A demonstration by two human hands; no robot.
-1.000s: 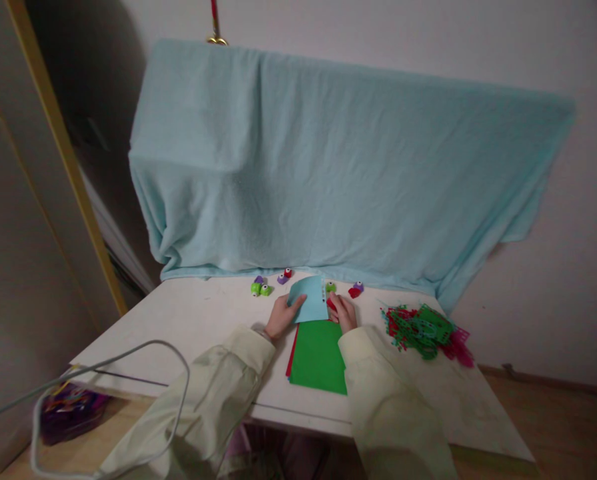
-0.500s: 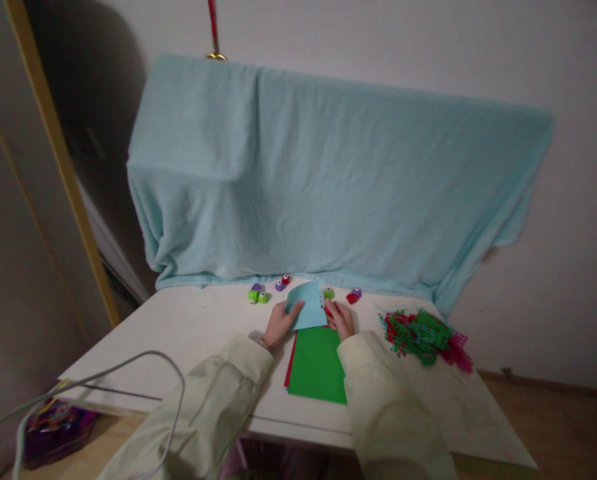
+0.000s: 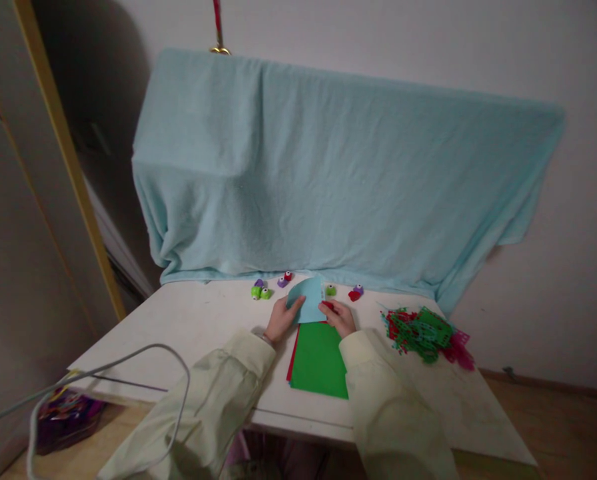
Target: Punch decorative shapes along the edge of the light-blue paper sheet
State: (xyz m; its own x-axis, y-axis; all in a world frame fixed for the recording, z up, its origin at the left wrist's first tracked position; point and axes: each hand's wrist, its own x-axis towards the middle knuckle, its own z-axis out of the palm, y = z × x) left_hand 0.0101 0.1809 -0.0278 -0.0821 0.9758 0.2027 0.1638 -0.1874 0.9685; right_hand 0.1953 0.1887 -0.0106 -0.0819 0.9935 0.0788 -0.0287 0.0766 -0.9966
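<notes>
My left hand (image 3: 281, 317) pinches the left edge of a light blue paper sheet (image 3: 308, 300) held tilted above the white table (image 3: 193, 327). My right hand (image 3: 339, 317) sits at the sheet's right edge, fingers closed on a small red punch (image 3: 328, 305) against the paper. Just below the hands lies a green sheet (image 3: 319, 359) on top of a red one whose edge shows at the left. Both arms wear pale cream sleeves.
Small punches stand along the table's back: green ones (image 3: 259, 292), purple-red (image 3: 284, 278), green (image 3: 331, 290), red-purple (image 3: 356, 292). A pile of green and red cut paper scraps (image 3: 426, 333) lies at right. A light blue blanket (image 3: 338, 180) hangs behind. A grey cable (image 3: 128, 360) loops at left.
The view shifted slightly. My right hand slid a little along the blue sheet's right edge with the red punch; my left hand kept its hold.
</notes>
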